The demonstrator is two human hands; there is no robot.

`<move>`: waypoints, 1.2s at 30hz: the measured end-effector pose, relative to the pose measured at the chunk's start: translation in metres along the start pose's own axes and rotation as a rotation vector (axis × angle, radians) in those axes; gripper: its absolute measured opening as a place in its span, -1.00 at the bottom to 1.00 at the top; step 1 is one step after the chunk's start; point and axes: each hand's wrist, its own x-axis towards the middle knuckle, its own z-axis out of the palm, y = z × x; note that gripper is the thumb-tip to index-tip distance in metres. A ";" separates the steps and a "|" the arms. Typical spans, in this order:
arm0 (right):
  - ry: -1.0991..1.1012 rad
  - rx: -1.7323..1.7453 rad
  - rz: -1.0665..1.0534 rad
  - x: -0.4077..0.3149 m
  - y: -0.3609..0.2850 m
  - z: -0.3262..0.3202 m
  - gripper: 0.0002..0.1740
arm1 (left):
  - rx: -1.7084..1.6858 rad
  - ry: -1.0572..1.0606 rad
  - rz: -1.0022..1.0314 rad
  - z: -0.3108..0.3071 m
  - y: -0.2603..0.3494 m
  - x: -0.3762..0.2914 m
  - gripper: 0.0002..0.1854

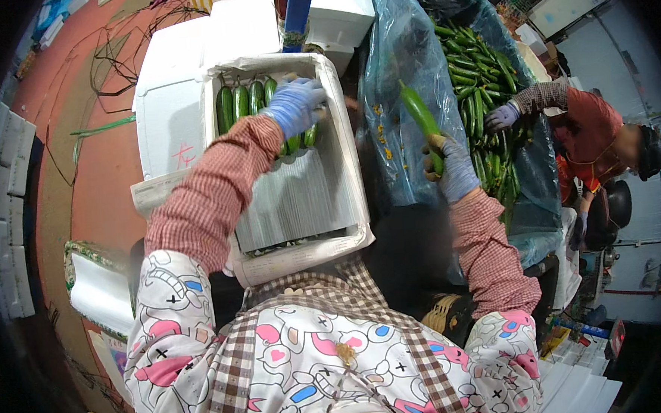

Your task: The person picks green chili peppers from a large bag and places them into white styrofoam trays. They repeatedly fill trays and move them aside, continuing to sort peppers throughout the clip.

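Note:
My left hand (297, 104), in a blue-white knitted glove, is over the row of cucumbers (241, 102) at the far end of a paper-lined foam box (346, 166). Its fingertips point down and are partly hidden, so whether they grip a cucumber does not show. Below the row, a grey-white sheet (296, 197) covers the layer beneath. My right hand (451, 163), gloved alike, holds a single cucumber (419, 111) by its lower end, stem end pointing up and away, in front of the blue plastic liner. Beyond it lies a large heap of cucumbers (478, 86) within the liner.
White foam boxes (340, 12) stand behind a blue post (298, 12). A foam lid (171, 114) lies left of the box. Blue plastic liner (407, 163) hangs at the right. A co-worker's gloved hand (502, 117) reaches into the heap. Paper sheets (99, 291) lie at lower left.

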 end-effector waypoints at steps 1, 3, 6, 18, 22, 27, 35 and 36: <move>-0.066 0.035 -0.016 -0.006 0.002 0.009 -0.69 | 0.040 -0.157 0.006 0.002 -0.016 -0.001 -0.52; -0.101 -0.065 -0.055 -0.012 0.000 0.033 -0.59 | 0.036 -0.294 0.151 0.004 -0.030 -0.005 -0.42; -0.171 -0.142 -0.124 -0.009 0.001 0.073 -0.51 | 0.078 -0.349 0.216 -0.003 -0.030 -0.008 -0.25; -0.093 -1.628 -0.360 0.061 0.008 0.199 -0.37 | -0.031 -0.188 -0.055 0.002 -0.026 -0.022 -0.20; -0.117 -1.562 -0.382 0.049 -0.002 0.191 -0.40 | -0.064 -0.177 -0.077 0.004 -0.029 -0.023 -0.19; -0.078 -1.683 -0.285 0.060 0.012 0.201 -0.46 | -0.092 -0.173 -0.107 0.004 -0.028 -0.023 -0.21; -0.013 -1.647 -0.351 0.075 0.023 0.208 -0.44 | -0.098 -0.131 -0.152 0.010 -0.029 -0.026 -0.19; -0.004 -1.653 -0.352 0.075 0.024 0.206 -0.44 | -0.137 -0.172 -0.166 0.010 -0.028 -0.027 -0.19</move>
